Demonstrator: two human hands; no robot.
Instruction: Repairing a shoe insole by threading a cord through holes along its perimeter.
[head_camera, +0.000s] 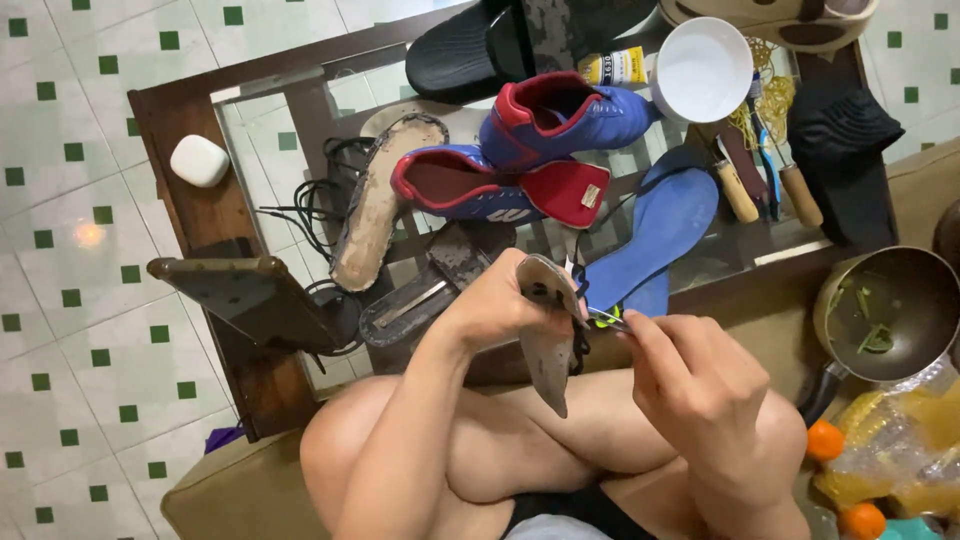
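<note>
My left hand (495, 305) grips a worn grey shoe sole (548, 345), held upright above my knees. My right hand (690, 380) pinches a small tool with a green and yellow handle (606, 317), its tip against the sole's edge. On the glass table (260, 110) beyond lie two blue and red football shoes (560, 120) (470, 185), a dirty insole (375, 205) and a blue insole (655, 235).
A white bowl (703, 68), wooden-handled tools (740, 185), black sandals (480, 45) and black cords (310, 200) crowd the table. A white case (200, 160) and a propped phone (250, 295) sit at its left. A metal pan (885, 315) and oranges (825, 440) are at right.
</note>
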